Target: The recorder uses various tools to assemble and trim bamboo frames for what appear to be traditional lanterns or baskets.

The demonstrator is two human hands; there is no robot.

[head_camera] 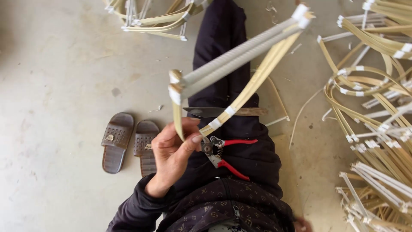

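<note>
Bamboo strips bound with white tape form the frame (240, 64) that my left hand (174, 152) grips by its near corner, fingers curled shut around the pale strip. Just right of my hand, red-handled shears (223, 152) lie on my dark-clothed lap, a knife (223, 112) beyond them. Brown sandals (128, 144) sit left on the concrete floor (56, 77); more frames (377, 129) are piled right.

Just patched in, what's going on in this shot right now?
A person's left hand holds up a bent frame of pale cane strips with white wrapped bars. Red-handled pruning shears and a wooden-handled knife lie on the dark-trousered lap. Similar frames are piled on the concrete floor at right; brown slippers sit left.
</note>
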